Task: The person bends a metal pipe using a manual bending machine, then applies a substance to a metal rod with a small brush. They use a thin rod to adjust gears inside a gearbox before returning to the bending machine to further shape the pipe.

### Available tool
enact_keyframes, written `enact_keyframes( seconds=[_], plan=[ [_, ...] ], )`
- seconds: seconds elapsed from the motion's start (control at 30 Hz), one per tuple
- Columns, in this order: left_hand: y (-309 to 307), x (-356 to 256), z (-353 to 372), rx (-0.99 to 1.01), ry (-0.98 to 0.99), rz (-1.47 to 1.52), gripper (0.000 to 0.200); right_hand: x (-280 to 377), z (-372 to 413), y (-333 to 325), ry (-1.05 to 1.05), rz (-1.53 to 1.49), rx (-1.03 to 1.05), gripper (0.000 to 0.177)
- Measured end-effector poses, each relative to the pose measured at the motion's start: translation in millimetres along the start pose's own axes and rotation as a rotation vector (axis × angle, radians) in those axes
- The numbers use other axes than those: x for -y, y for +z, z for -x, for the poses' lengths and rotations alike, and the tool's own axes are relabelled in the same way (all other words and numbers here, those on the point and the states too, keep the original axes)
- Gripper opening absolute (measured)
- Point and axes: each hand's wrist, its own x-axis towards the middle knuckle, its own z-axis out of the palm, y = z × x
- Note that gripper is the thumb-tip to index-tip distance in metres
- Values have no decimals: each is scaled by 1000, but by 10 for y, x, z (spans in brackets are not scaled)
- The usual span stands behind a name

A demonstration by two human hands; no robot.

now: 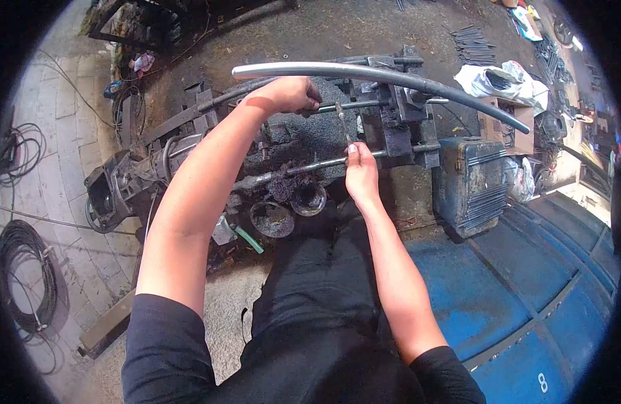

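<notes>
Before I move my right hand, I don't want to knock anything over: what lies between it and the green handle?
In the head view, two round bowls lie side by side between the right hand and the green handle.

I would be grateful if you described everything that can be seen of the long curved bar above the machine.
The long curved bar looks like smooth, round metal, bright silver at its left end in the picture and darker grey towards its right end. It arches across the view over the machine, its right end dipping. The left hand is just below its bright end. Whether anything touches or supports it, I cannot tell.
</notes>
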Motion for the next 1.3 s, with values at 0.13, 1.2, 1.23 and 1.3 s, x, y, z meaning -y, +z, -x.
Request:
enact_keyframes(
  seconds=[0.13, 1.2, 1.23, 1.3],
  plan=[
    [15, -6, 6, -26, -19, -17, 25, -9, 16, -33, 15, 41, 14, 29],
    [2397, -682, 1294, -817, -116, 542, 23, 779, -120, -194, -109, 330, 96, 28],
    [2422, -699, 1250, -780, -133, 538, 24, 783, -131, -237, -104, 362, 181, 28],
    [2472, -722, 1117, -748, -135, 496, 23, 832, -169, -280, -109, 402, 267, 29]
  ],
)
